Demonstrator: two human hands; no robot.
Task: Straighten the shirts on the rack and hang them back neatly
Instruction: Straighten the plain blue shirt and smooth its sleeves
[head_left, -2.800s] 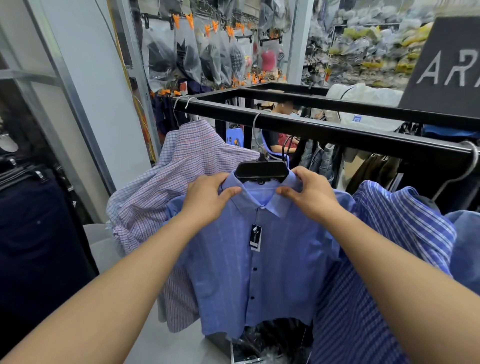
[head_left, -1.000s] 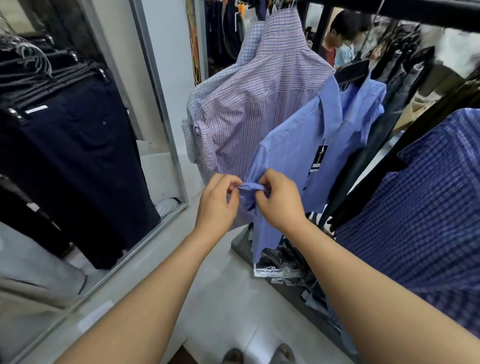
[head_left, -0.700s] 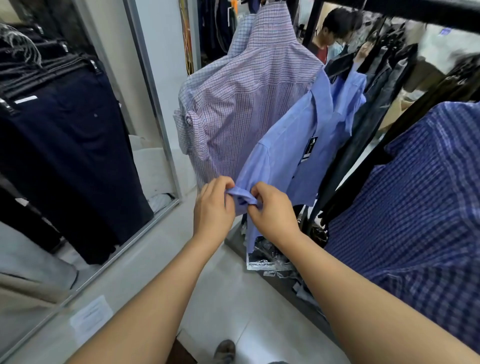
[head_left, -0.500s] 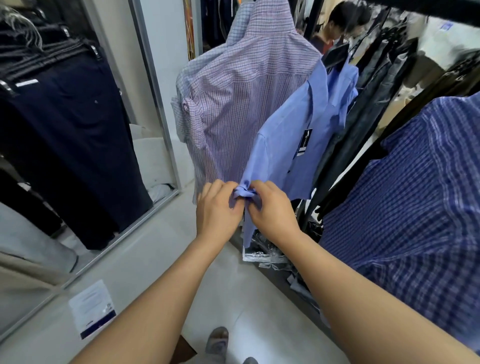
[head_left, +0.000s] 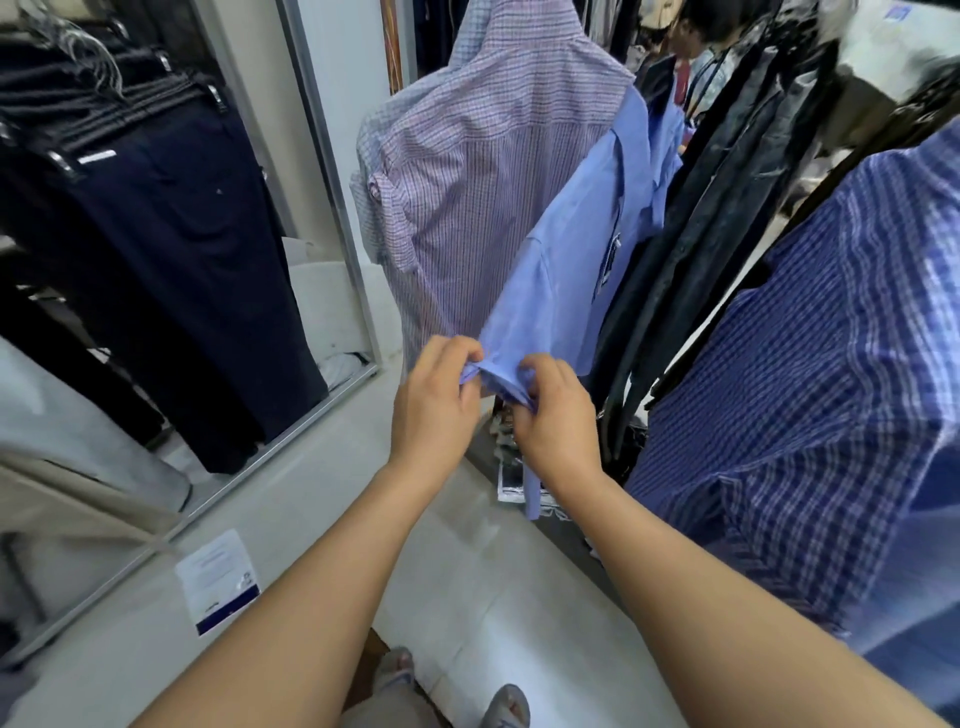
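At six o'clock, at the bottom edge, the toes of two sandalled feet (head_left: 506, 705) stand on a pale tiled floor (head_left: 493, 597). At eight o'clock a white printed sheet (head_left: 218, 579) with a dark blue lower edge lies on the floor. Two bare forearms reach up from the lower corners to the middle of the view. There the left hand (head_left: 434, 410) and the right hand (head_left: 558, 421) sit close together, each with thumb and curled fingers clamped on the rolled end of a sleeve (head_left: 500, 381). The sleeve belongs to a light blue shirt (head_left: 576, 249), which hangs just past the hands toward one o'clock and carries a dark tag (head_left: 608, 265) on its front. At three o'clock a dark blue plaid shirt (head_left: 810, 374) hangs close by. Behind the blue shirt, at twelve o'clock, hangs a pink and blue checked shirt (head_left: 483, 171), its back toward the viewer and touching the blue one. Dark garments (head_left: 727, 182) hang at two o'clock. At nine to ten o'clock navy trousers (head_left: 171, 249) hang beyond a slanting metal frame (head_left: 332, 176).
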